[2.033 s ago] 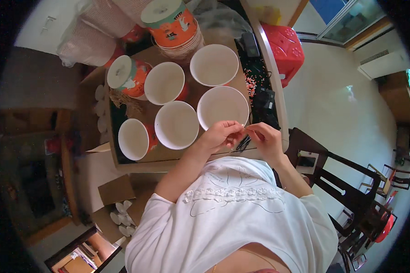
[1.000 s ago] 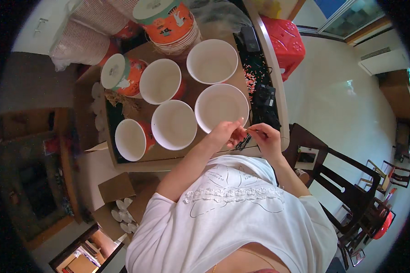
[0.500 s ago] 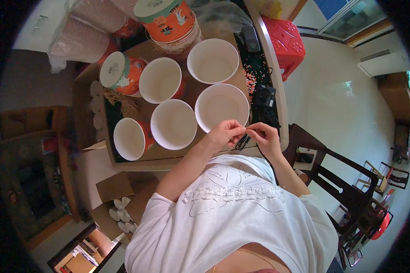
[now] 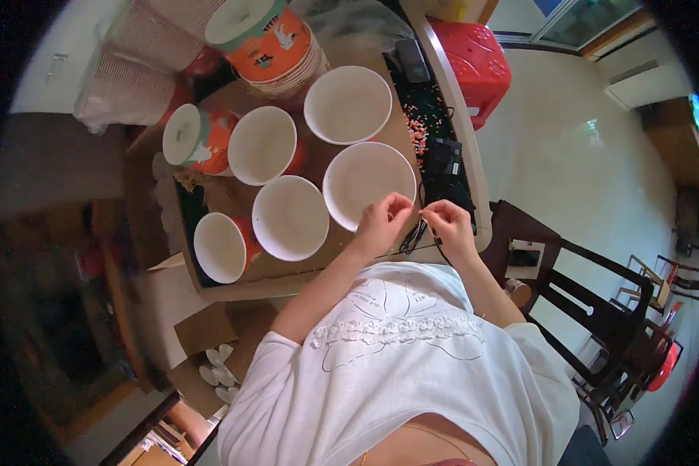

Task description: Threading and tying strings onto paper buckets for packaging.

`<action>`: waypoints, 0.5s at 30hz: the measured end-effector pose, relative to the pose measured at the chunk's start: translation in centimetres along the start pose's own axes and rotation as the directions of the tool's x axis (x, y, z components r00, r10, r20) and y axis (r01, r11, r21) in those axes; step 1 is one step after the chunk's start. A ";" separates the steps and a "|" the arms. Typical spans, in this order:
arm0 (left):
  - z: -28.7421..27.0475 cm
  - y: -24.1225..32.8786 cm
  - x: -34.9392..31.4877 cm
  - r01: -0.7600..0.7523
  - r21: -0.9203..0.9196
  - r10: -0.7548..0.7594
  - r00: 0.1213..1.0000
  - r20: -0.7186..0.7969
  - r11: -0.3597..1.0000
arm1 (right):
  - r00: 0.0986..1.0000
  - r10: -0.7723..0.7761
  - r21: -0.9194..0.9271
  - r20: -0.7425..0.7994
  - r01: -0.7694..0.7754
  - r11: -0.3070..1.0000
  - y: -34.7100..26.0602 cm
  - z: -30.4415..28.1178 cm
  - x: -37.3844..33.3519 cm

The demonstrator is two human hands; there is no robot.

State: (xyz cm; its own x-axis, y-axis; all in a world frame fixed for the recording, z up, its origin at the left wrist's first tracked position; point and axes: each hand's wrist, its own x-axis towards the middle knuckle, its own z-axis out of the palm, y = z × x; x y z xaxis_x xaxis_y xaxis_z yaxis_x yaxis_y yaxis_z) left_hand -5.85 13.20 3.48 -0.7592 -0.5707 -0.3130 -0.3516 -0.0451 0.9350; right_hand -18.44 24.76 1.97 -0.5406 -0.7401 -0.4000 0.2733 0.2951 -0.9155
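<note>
My left hand (image 4: pixel 385 222) is raised in front of the near right paper bucket (image 4: pixel 369 185), its thumb and fingertips pinched together. A small gap away, my right hand (image 4: pixel 450 227) is also pinched, above black cords (image 4: pixel 416 235) at the table's near edge. Anything between the fingertips of either hand is too small to make out. Several white-lined paper buckets stand mouth up on the cardboard, among them one in the near middle (image 4: pixel 290 218), one at the near left (image 4: pixel 220 248), one behind (image 4: pixel 262 146) and a large one at the back (image 4: pixel 347 105).
Orange and green nested buckets (image 4: pixel 266 48) lie at the back, with a smaller stack (image 4: pixel 202 140) beside them. Wrapped cup stacks (image 4: pixel 128 85) are at the far left. Small pink and white bits (image 4: pixel 418 128) and a black device (image 4: pixel 444 158) line the right edge. A red stool (image 4: pixel 471 70) stands beyond.
My hands, whose fingertips met before, are now a little apart, the left one moved left and slightly up. The whole view has shifted and tilted slightly.
</note>
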 end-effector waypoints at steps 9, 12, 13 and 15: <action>0.7 -2.4 1.6 -0.232 0.453 0.330 0.932 -0.149 0.861 | 0.986 0.164 0.234 0.010 -0.162 0.959 4.0 0.6 2.5; 0.7 -2.0 1.5 -0.241 0.420 0.337 0.926 -0.171 0.875 | 0.986 0.165 0.253 0.011 -0.163 0.954 3.5 1.0 2.5; 0.7 -1.8 1.5 -0.240 0.420 0.337 0.925 -0.174 0.875 | 0.987 0.159 0.251 0.008 -0.156 0.955 3.4 1.1 2.5; 0.7 -1.4 1.4 -0.280 0.506 0.400 0.905 -0.143 0.815 | 0.988 0.155 0.244 0.009 -0.153 0.958 3.2 1.3 2.6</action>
State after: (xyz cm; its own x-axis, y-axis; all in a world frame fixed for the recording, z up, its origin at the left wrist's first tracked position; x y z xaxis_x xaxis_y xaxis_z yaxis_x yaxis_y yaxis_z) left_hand -6.83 13.02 1.61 -0.7493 -0.6522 0.1147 -0.3514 0.5384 0.7659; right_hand -17.96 23.02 -1.98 -0.4843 -0.6910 -0.5366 0.5383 0.2481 -0.8054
